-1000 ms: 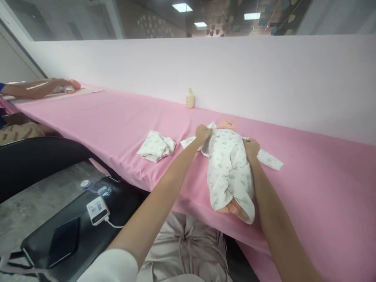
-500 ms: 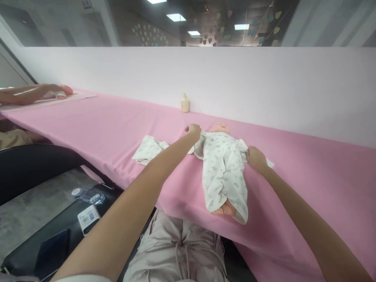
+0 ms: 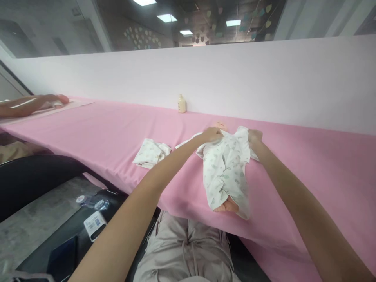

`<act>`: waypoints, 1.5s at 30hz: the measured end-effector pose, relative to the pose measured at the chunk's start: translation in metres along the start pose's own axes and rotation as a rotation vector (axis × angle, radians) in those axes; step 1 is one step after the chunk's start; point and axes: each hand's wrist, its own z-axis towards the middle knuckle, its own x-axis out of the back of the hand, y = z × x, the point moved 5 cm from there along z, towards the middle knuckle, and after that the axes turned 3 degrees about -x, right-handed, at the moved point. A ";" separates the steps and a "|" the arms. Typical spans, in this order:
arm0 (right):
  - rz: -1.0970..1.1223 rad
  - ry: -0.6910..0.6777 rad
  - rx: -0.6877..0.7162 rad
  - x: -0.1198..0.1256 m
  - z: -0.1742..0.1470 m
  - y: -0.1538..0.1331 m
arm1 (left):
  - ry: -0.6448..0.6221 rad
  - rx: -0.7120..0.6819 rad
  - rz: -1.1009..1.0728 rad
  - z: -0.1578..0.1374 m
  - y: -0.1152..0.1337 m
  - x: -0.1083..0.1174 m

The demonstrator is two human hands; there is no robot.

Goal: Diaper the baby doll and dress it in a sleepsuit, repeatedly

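A baby doll [image 3: 219, 125] lies on its back with its head towards the wall and its feet towards me. It wears a white baby gown [image 3: 225, 168] with a small green print, and its feet show at the lower hem. My left hand [image 3: 212, 134] is at the neckline by the doll's chin, fingers curled on the cloth. On the other side, my right hand [image 3: 255, 138] is closed around the gown's sleeve, holding it raised at shoulder height. The doll's arms and my fingertips are mostly hidden.
A folded printed cloth [image 3: 150, 153] lies left on the pink sheet [image 3: 117, 125]. A pump bottle [image 3: 181, 104] stands by the wall. At far left, another person's arms [image 3: 26, 105] reach over a second doll. A black chair [image 3: 38, 176] holds a plastic bottle [image 3: 92, 202] and a phone [image 3: 95, 226].
My left hand has moved right, from the left sleeve to the neckline. My right hand has risen with the right sleeve. The view has tilted slightly.
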 end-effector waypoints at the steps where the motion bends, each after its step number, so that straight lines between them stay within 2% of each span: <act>1: -0.003 -0.007 0.004 -0.002 -0.003 -0.001 | -0.002 -0.077 0.071 -0.007 0.003 -0.008; 3: -0.091 -0.070 0.038 -0.003 -0.011 -0.004 | -0.001 -0.221 0.231 -0.022 0.007 -0.021; 5: -0.305 -0.177 0.147 -0.003 -0.020 -0.005 | 0.058 -0.283 0.326 -0.039 0.007 -0.028; 8: -0.654 -0.254 0.280 0.005 -0.035 0.003 | 0.230 -0.266 0.319 -0.063 -0.002 -0.022; 10: -0.770 -0.255 0.276 0.016 -0.043 0.014 | 0.325 -0.215 0.311 -0.073 -0.012 -0.015; 13: -0.777 -0.254 0.198 0.030 -0.053 0.029 | 0.330 -0.144 0.414 -0.078 -0.020 -0.010; 16: -0.727 -0.228 0.140 0.041 -0.054 0.028 | 0.326 -0.116 0.443 -0.078 -0.010 -0.006; 17: -0.711 -0.213 0.129 0.044 -0.052 0.023 | 0.308 -0.130 0.405 -0.078 -0.002 -0.004; 19: -0.665 -0.173 0.109 0.048 -0.047 0.007 | 0.186 -0.207 0.361 -0.076 0.016 -0.005; 21: -0.560 -0.127 0.064 0.051 -0.042 -0.014 | 0.060 -0.297 0.425 -0.073 0.030 -0.005; 22: -0.494 -0.114 0.034 0.052 -0.042 -0.024 | 0.054 -0.318 0.464 -0.071 0.033 -0.003; 24: -0.396 -0.125 -0.013 0.048 -0.046 -0.040 | 0.155 -0.290 0.465 -0.063 0.032 0.002; 26: -0.454 -0.187 0.044 0.038 -0.059 -0.054 | 0.226 -0.251 0.397 -0.057 0.025 -0.006; 28: -0.698 -0.277 0.219 0.022 -0.080 -0.062 | 0.176 -0.244 0.408 -0.054 0.017 -0.030; 30: -1.056 -0.345 0.438 0.003 -0.103 -0.062 | 0.178 -0.222 0.447 -0.057 0.012 -0.052; 32: -1.322 -0.339 0.587 -0.013 -0.117 -0.057 | 0.220 -0.202 0.391 -0.066 0.009 -0.063; 34: -1.426 -0.276 0.649 -0.024 -0.118 -0.053 | 0.297 -0.197 0.251 -0.080 0.003 -0.061; 37: -1.487 -0.245 0.610 -0.036 -0.101 -0.045 | 0.459 -0.167 0.024 -0.104 -0.017 -0.046; 39: -1.511 -0.265 0.562 -0.040 -0.085 -0.039 | 0.522 -0.116 -0.071 -0.115 -0.038 -0.038; 42: -1.472 -0.297 0.501 -0.041 -0.062 -0.035 | 0.527 -0.086 -0.080 -0.117 -0.060 -0.037; 45: -1.387 -0.276 0.424 -0.037 -0.041 -0.042 | 0.466 -0.074 -0.022 -0.110 -0.068 -0.043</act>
